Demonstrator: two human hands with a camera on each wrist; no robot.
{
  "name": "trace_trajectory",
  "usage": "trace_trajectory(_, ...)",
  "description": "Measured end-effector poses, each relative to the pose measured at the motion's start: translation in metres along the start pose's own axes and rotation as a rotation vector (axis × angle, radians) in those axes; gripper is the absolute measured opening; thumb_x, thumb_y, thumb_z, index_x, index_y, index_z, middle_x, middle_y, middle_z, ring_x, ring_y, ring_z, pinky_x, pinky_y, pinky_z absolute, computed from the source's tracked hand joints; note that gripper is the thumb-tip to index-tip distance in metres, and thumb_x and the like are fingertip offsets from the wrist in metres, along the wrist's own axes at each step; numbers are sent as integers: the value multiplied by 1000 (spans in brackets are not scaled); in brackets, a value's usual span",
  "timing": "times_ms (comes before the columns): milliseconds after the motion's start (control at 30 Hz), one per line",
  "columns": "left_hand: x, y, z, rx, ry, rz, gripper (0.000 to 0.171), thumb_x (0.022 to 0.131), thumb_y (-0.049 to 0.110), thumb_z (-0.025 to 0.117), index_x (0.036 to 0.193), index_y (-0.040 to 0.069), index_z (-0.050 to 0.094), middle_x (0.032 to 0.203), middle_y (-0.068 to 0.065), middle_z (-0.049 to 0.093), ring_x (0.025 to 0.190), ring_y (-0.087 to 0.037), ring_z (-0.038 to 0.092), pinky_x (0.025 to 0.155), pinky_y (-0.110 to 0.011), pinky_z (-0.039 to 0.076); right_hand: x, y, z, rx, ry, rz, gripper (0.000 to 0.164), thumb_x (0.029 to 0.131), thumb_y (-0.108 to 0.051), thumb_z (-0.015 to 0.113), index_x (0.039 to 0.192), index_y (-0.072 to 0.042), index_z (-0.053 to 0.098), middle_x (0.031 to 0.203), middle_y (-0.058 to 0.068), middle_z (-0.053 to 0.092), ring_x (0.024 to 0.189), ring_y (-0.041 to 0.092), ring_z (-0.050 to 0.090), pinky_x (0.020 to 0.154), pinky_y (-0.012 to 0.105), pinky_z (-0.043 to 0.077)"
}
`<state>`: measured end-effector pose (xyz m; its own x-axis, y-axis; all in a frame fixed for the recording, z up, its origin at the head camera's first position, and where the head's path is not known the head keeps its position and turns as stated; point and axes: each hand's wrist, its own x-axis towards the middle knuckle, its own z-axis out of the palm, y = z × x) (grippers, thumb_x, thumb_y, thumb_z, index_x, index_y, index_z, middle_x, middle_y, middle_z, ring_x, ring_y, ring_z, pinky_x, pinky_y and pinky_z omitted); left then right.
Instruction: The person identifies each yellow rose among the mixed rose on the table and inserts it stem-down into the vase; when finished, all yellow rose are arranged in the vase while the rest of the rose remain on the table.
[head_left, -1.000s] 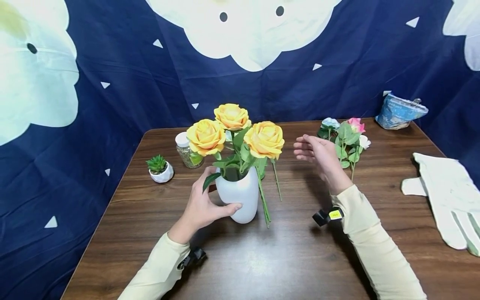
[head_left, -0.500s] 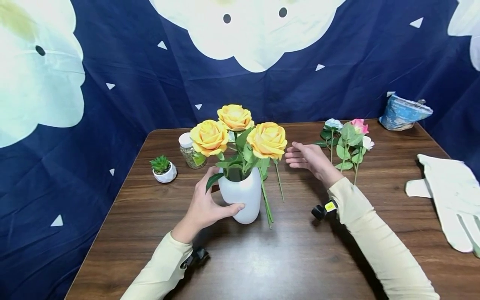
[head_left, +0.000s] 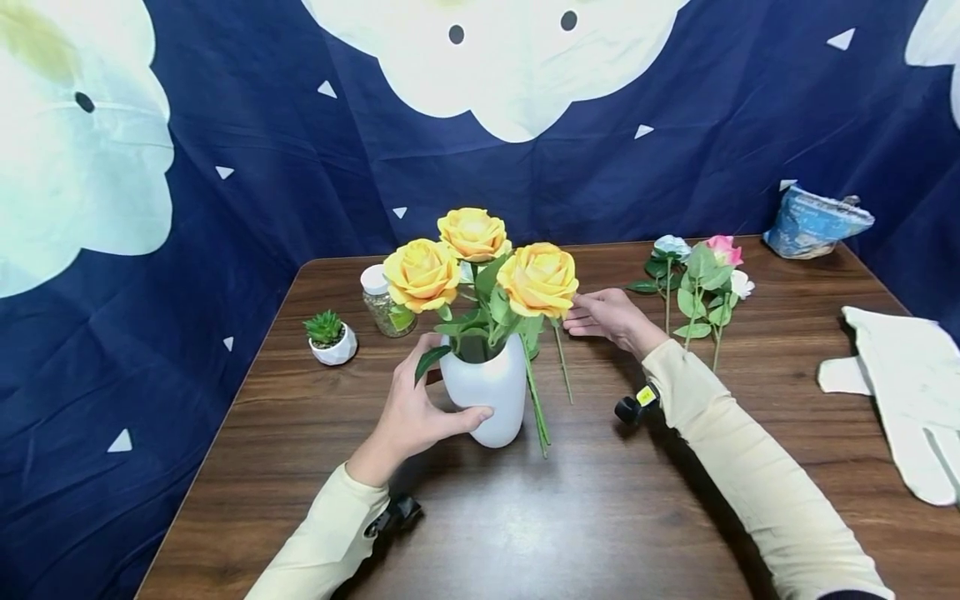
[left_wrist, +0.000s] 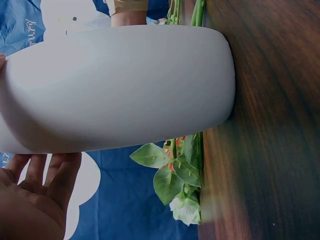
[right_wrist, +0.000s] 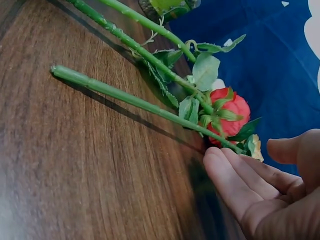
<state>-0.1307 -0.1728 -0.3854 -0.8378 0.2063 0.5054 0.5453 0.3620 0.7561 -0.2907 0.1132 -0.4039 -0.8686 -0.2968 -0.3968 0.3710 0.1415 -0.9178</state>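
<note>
My left hand point(head_left: 412, 408) grips a white vase point(head_left: 487, 400) from its left side, thumb across the front and fingers behind. Several yellow roses point(head_left: 538, 281) with green leaves stand in it. The vase's smooth wall point(left_wrist: 125, 90) fills much of the left wrist view. Right of the vase, my right hand point(head_left: 611, 319) reaches in low with straight fingers, its tips partly hidden by a yellow rose. In the right wrist view, those fingertips are close to a green stem point(right_wrist: 135, 104) lying beside a red rose point(right_wrist: 234, 114); I cannot tell whether they touch it.
Pink, white and pale blue flowers point(head_left: 701, 267) lie at the back right. A blue pouch point(head_left: 816, 223) stands in the far right corner, and a white glove point(head_left: 903, 392) lies at the right. On the left are a lidded jar point(head_left: 386, 308) and a potted succulent point(head_left: 330, 337).
My right hand has moved left and slightly down, from near the back-right flowers to the stem beside the vase. My left hand keeps its grip on the vase.
</note>
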Motion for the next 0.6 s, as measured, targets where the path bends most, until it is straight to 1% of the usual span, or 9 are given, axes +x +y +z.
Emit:
trace_trajectory(100,0,1,0,2,-1,1,68,66,22,92,122,0,59,118,-11,66,114,-13,62,85,-34,60,4,2,-1,19,-23,20,51,112,-15,40,151,17,33,99,8,66,79,9,71,88,26,59)
trace_trajectory(267,0,2,0,-9,-5,-11,68,65,19,91,122,0,58,118,-12,66,113,-14,63,86,-35,60,9,3,2,12,-43,31,47,110,-8,40,150,16,35,100,9,67,81,9,70,90,27,59)
trace_trajectory(400,1,3,1,-20,-8,-17,69,65,17,91,122,0,58,118,-11,66,113,-15,63,86,-35,60,11,4,6,6,-40,42,50,106,2,39,153,17,29,112,18,63,79,9,67,86,24,59)
trace_trajectory(500,1,3,0,-26,-3,-6,68,64,17,92,122,0,59,118,-11,67,113,-15,63,86,-35,60,13,4,9,5,-40,44,54,103,7,38,154,17,25,119,24,59,78,9,67,83,22,59)
trace_trajectory(533,0,2,0,-29,-2,-3,68,64,17,92,122,0,59,118,-11,67,113,-15,63,86,-35,60,13,4,10,6,-41,42,53,102,8,38,153,18,26,118,23,60,78,9,67,81,22,59)
trace_trajectory(600,1,2,0,-34,-2,-5,68,64,16,92,122,0,58,118,-11,67,113,-15,63,87,-35,60,15,5,11,8,-38,38,51,102,8,38,151,19,30,108,19,65,77,9,68,78,21,59)
